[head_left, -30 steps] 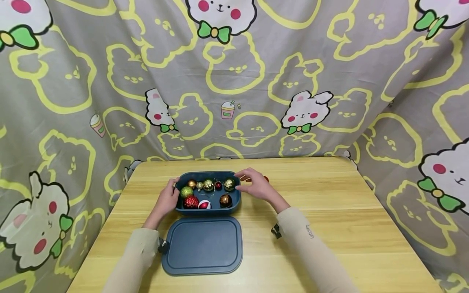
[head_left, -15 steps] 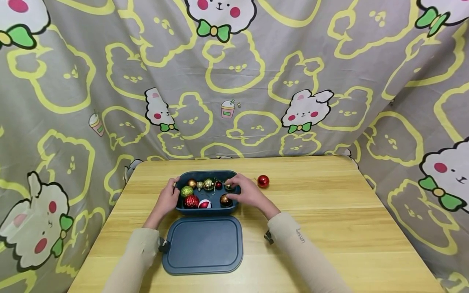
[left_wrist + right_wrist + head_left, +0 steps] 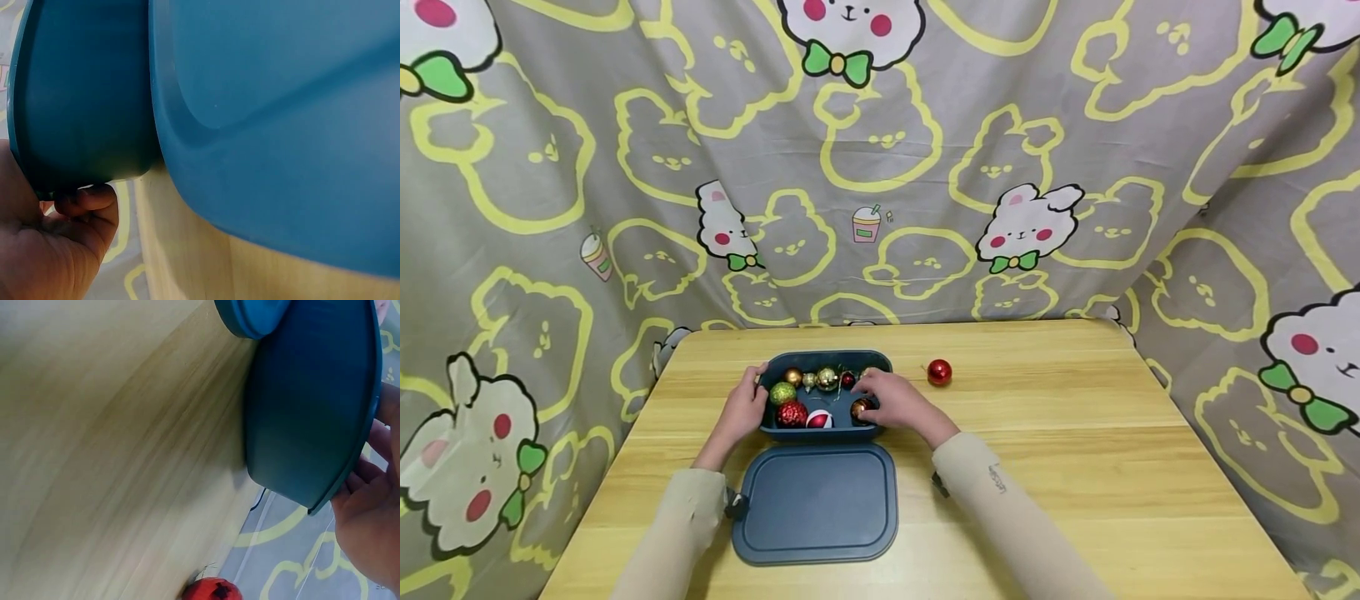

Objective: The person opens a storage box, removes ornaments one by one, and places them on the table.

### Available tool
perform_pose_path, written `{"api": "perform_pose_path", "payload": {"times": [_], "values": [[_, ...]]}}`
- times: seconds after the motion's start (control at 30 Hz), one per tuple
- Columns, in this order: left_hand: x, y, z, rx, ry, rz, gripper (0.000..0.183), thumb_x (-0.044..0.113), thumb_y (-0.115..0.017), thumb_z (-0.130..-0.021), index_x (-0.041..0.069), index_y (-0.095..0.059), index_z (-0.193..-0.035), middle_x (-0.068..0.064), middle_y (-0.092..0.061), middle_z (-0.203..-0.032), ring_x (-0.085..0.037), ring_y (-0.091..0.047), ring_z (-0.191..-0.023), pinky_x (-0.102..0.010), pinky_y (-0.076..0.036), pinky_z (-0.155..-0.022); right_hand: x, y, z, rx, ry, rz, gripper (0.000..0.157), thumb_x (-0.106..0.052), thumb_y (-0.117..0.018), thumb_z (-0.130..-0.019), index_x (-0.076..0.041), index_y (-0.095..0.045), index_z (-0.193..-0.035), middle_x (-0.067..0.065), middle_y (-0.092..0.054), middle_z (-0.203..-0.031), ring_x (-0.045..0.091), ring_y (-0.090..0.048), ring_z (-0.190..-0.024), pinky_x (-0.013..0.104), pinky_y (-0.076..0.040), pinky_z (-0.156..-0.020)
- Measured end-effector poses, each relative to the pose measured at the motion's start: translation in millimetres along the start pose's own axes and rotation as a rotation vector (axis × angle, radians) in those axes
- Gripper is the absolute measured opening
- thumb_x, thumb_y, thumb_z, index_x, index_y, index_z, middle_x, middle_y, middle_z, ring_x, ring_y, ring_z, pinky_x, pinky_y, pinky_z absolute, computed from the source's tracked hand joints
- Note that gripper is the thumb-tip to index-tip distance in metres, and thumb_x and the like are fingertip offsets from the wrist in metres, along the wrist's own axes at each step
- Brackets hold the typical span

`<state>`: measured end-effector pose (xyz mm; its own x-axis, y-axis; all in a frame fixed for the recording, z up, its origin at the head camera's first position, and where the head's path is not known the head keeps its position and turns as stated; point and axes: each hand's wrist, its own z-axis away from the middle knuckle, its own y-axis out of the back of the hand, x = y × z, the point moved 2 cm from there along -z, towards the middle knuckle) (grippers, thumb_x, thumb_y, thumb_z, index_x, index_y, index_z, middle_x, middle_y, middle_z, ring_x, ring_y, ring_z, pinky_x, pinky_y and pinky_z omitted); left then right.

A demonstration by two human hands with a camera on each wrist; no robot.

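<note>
A dark blue plastic box (image 3: 835,432) stands on the table with several Christmas baubles inside. My left hand (image 3: 746,408) grips the box's left end; the left wrist view shows its fingers curled against the outside wall. Over the right end reaches my right hand (image 3: 898,402), its thumb and fingers spread apart inside. The thumb is by a copper bauble (image 3: 860,409), partly covered; a gold bauble behind is mostly hidden by the fingers. Also inside are a red glitter bauble (image 3: 792,413), a green one (image 3: 782,393), a red-and-white one (image 3: 819,419) and a shiny gold one (image 3: 827,380).
The blue lid (image 3: 816,504) lies flat in front of the box, close to its near side. A shiny red bauble (image 3: 939,372) sits on the wooden table (image 3: 1075,467) to the right. A patterned curtain (image 3: 917,150) hangs behind and at both sides.
My right hand has moved left from beside the box's right rim to over its inside, uncovering the red bauble on the table. The left hand and the box have stayed put.
</note>
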<state>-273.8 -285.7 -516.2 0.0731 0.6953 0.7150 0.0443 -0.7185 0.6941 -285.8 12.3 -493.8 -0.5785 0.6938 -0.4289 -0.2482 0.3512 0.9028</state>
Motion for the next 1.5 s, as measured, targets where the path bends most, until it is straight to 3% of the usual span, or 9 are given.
{"api": "perform_pose_path", "payload": {"times": [0.27, 0.7, 0.97, 1.5], "values": [[-0.5, -1.1, 0.4, 0.014, -0.013, -0.012, 0.049, 0.004, -0.039, -0.106, 0.0, -0.038, -0.155, -0.007, -0.045, -0.074, -0.018, -0.044, -0.062, -0.031, -0.04, -0.06, -5.3, -1.0, -5.8, -0.081, -0.005, 0.087, 0.033, -0.031, -0.077, -0.094, -0.017, -0.075, -0.124, 0.004, -0.069, -0.127, 0.023, -0.064, -0.117, 0.042, -0.05, -0.106], [-1.3, -0.1, 1.3, 0.02, -0.025, -0.026, 0.048, 0.004, -0.04, -0.106, 0.0, -0.039, -0.154, -0.007, -0.046, -0.076, -0.018, -0.043, -0.062, -0.032, -0.04, -0.062, -3.0, -1.4, -6.7, -0.074, 0.025, 0.089, 0.033, -0.034, -0.077, -0.094, -0.017, -0.075, -0.123, 0.002, -0.071, -0.121, 0.02, -0.065, -0.109, 0.039, -0.052, -0.1], [-0.9, -0.7, 1.2, -0.002, -0.002, -0.023, 0.049, 0.005, -0.039, -0.107, 0.003, -0.037, -0.156, -0.006, -0.043, -0.074, -0.02, -0.043, -0.063, -0.032, -0.04, -0.061, -4.6, 7.8, -3.1, -0.022, 0.059, -0.053, 0.029, -0.028, -0.078, -0.094, -0.013, -0.076, -0.119, 0.002, -0.071, -0.112, 0.016, -0.064, -0.099, 0.035, -0.053, -0.091], [0.6, 0.4, 2.0, -0.017, -0.001, -0.037, 0.049, 0.007, -0.037, -0.108, 0.002, -0.034, -0.158, -0.005, -0.042, -0.072, -0.017, -0.042, -0.059, -0.031, -0.04, -0.058, 5.8, 39.2, 6.9, 0.072, 0.037, -0.235, 0.033, -0.028, -0.078, -0.094, -0.015, -0.074, -0.123, 0.0, -0.071, -0.113, 0.016, -0.067, -0.1, 0.036, -0.055, -0.091]]}}
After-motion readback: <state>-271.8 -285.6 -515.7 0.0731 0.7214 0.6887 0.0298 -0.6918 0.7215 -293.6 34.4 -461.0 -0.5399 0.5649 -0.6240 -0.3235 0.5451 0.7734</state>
